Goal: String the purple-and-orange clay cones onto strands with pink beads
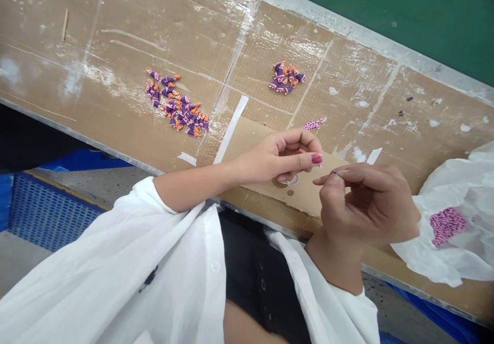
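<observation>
My left hand (287,156) is closed in a pinch over the cardboard sheet (247,138). A bit of orange and pink shows between its fingers, like part of a small figure; the rest of it is hidden. Just to the right, my right hand (366,200) pinches a tiny purple piece (334,172) between thumb and forefinger. The two hands are close but apart. Below my left hand, a clear round item (288,181) is partly covered. Beyond the hands lies a little pile of pink-purple pieces (312,124).
Many small purple, pink and orange figures (179,108) lie at left, with a smaller group (286,78) farther back. At right, crumpled white plastic (436,264) holds a heap of pink pieces (447,225). A thin stick (65,24) lies far left. Dark bits (409,99) sit back right.
</observation>
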Available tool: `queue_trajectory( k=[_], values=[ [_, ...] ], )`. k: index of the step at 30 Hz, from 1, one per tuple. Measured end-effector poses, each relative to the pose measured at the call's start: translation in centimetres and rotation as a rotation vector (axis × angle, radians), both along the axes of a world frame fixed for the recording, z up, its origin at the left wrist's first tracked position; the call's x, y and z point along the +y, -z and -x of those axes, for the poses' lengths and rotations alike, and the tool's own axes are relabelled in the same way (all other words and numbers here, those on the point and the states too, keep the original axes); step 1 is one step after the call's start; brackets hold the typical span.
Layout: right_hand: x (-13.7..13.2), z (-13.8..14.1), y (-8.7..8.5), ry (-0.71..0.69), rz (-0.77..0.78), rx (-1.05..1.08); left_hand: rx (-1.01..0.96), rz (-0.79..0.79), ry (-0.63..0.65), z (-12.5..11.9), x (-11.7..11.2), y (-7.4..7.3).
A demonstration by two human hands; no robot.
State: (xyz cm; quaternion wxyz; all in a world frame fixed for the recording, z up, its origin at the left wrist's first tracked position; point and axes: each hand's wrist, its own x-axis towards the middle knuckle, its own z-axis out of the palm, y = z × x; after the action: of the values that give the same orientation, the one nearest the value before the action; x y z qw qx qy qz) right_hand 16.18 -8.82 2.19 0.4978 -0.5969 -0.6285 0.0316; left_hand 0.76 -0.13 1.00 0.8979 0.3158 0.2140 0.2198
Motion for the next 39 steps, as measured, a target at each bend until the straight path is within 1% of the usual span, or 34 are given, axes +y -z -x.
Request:
queue_trajectory(
  k=[3, 8, 13, 27, 32, 35, 39],
  values=[
    [-0.2, 0.0, -0.1, -0.047, 0.028, -0.005, -0.031, -0.057, 0.017, 0.1, 0.1, 0.0],
    [-0.3, 0.2, -0.4, -0.116, 0.079, 0.129, -0.092, -0.063, 0.093, 0.3, 0.3, 0.2],
    [-0.3, 0.6, -0.9, -0.168, 0.1, 0.189, -0.071, -0.145, 0.109, 0.5, 0.2, 0.3],
    [-0.5, 0.6, -1.3, -0.175, 0.164, 0.153, -0.051, -0.16, 0.164, 0.5, 0.2, 0.4],
    [-0.6, 0.7, -1.4, -0.159, 0.155, 0.152, -0.032, -0.27, 0.141, 0.6, 0.2, 0.7],
    [-0.8, 0.7, -1.5, -0.172, 0.183, 0.187, -0.002, -0.331, 0.17, 0.8, 0.4, 0.7],
    [-0.8, 0.7, -1.6, -0.187, 0.18, 0.175, -0.069, -0.321, 0.209, 1.0, 0.8, 0.5]
  ],
)
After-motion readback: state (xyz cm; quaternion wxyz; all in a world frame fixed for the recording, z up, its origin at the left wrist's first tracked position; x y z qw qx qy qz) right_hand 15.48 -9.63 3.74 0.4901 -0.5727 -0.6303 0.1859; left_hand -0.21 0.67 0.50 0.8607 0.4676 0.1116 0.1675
